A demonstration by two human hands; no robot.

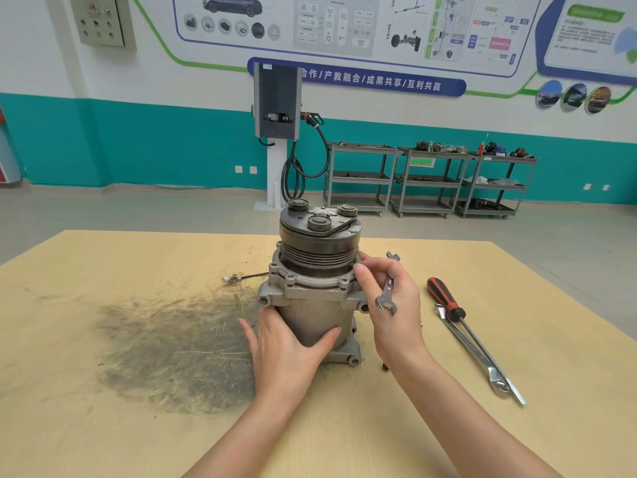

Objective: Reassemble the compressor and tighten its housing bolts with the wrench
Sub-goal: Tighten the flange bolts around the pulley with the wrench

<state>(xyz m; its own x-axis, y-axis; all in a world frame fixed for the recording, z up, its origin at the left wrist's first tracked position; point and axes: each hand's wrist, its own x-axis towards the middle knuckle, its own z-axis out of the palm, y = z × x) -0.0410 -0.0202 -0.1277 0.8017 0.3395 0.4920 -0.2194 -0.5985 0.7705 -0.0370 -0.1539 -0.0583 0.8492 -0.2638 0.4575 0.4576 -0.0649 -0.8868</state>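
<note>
A grey metal compressor (315, 298) stands upright on the wooden table (103, 426), its dark ribbed pulley and clutch plate on top. My left hand (286, 350) wraps around the lower front of its body, thumb to the right. My right hand (389, 298) is at the flange on the compressor's right side. It holds a small double open-end wrench (387, 288) between palm and fingers, while its fingertips touch the flange rim near a bolt.
A red-and-black screwdriver (448, 301) and a long combination wrench (479, 357) lie on the table to the right. A thin cable with a connector (238, 278) trails left of the compressor. A dark grime patch (172, 346) covers the table's left middle. A small dark part (384, 366) lies by my right wrist.
</note>
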